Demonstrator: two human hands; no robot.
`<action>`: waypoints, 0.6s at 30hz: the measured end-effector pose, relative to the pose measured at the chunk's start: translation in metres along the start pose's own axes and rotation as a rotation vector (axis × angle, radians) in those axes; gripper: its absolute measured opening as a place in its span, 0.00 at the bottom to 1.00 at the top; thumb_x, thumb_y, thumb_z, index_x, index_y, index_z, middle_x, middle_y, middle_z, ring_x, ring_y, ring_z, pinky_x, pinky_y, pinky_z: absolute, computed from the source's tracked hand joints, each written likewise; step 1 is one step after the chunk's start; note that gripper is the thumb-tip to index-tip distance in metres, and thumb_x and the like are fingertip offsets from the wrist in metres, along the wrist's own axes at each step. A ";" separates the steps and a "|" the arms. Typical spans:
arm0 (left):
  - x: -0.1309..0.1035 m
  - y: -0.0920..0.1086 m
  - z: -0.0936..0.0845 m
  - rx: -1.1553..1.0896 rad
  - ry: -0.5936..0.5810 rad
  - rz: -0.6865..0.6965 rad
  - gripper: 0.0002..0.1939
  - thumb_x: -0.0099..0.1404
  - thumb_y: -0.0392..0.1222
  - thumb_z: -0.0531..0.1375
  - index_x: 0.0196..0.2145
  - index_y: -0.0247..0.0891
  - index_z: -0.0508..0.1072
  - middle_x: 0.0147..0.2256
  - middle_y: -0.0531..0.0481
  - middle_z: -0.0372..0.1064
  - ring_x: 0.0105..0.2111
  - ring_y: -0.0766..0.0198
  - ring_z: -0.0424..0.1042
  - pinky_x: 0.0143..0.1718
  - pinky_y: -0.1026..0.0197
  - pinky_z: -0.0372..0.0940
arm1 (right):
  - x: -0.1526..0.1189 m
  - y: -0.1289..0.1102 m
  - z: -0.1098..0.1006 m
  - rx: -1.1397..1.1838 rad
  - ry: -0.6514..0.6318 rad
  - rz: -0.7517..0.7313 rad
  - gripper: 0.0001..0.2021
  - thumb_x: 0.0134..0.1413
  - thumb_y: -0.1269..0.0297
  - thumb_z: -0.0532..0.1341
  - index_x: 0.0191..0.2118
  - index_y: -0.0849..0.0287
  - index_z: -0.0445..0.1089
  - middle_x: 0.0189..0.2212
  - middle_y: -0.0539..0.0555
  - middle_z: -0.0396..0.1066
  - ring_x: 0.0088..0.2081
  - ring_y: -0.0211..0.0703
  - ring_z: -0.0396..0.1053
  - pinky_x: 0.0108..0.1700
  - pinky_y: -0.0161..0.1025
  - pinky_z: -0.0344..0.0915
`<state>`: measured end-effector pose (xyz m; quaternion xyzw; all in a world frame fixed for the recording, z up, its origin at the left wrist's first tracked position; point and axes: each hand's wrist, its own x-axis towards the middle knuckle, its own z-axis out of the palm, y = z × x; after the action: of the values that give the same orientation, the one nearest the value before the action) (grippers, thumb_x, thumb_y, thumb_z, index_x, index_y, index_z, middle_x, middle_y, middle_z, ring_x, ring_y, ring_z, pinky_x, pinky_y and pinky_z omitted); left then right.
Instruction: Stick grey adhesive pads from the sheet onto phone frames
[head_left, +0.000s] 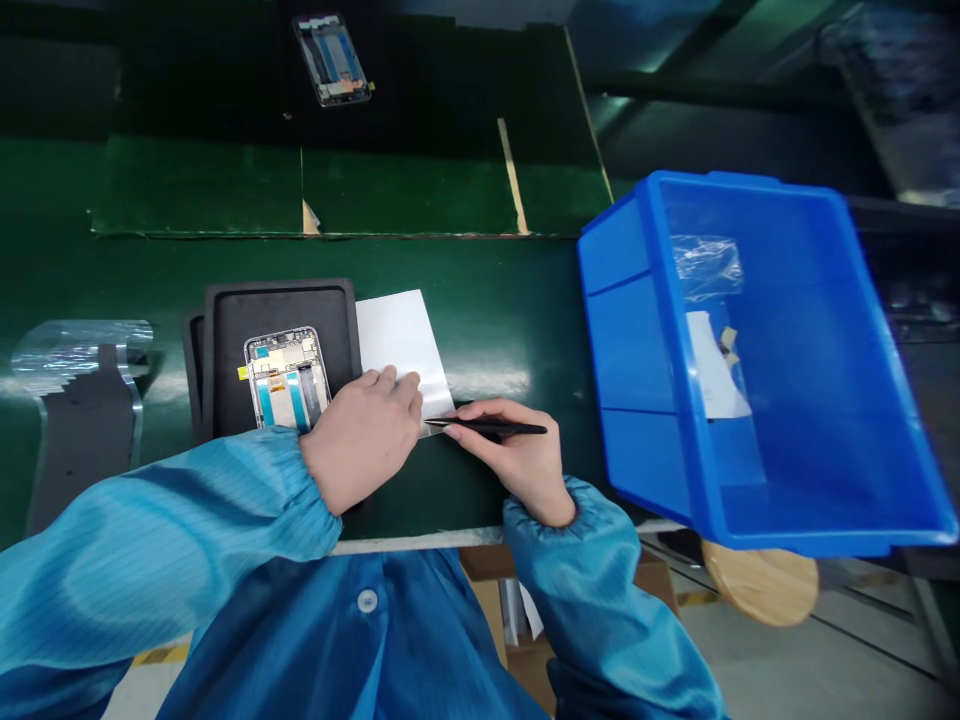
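Note:
My right hand is closed around black tweezers, whose tips point left to the lower corner of a white sheet. Across the sheet's lower left part lies my left hand, palm down, its fingertips by the tweezer tips; whether it pinches anything is hidden. Just left of it, an opened phone with bare circuit parts, blue strips and a yellow tab rests in a black tray. A second black tray shows beneath the first.
A large blue bin at the right holds clear plastic and paper scraps. Grey strips in clear film lie at the far left. Another opened phone is on the raised green ledge at the back. A round wooden stool stands below the bin.

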<state>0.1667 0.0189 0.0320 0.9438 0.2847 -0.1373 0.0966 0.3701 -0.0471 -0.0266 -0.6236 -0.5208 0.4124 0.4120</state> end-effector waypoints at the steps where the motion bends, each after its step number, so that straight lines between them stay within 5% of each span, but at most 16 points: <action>1: 0.000 0.000 0.000 -0.002 -0.001 0.000 0.19 0.70 0.35 0.56 0.57 0.27 0.70 0.60 0.32 0.64 0.59 0.44 0.65 0.53 0.48 0.65 | 0.000 0.000 0.000 -0.001 0.005 0.005 0.09 0.46 0.60 0.75 0.33 0.55 0.78 0.31 0.52 0.82 0.34 0.49 0.81 0.43 0.46 0.80; 9: 0.001 0.000 -0.001 -0.020 0.003 -0.004 0.18 0.69 0.35 0.56 0.55 0.26 0.70 0.59 0.31 0.65 0.57 0.44 0.67 0.51 0.48 0.65 | 0.000 0.000 0.002 -0.043 0.012 -0.012 0.09 0.47 0.60 0.75 0.33 0.54 0.78 0.31 0.52 0.82 0.34 0.49 0.81 0.44 0.46 0.80; 18: 0.003 0.000 -0.001 -0.037 0.001 -0.009 0.18 0.68 0.36 0.58 0.54 0.26 0.72 0.58 0.31 0.66 0.57 0.45 0.68 0.52 0.48 0.65 | -0.001 -0.002 -0.006 0.033 0.109 0.042 0.10 0.41 0.60 0.77 0.29 0.54 0.78 0.27 0.51 0.80 0.29 0.46 0.79 0.34 0.41 0.77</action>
<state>0.1689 0.0208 0.0321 0.9406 0.2916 -0.1322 0.1134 0.3746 -0.0482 -0.0230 -0.6491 -0.4778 0.3947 0.4411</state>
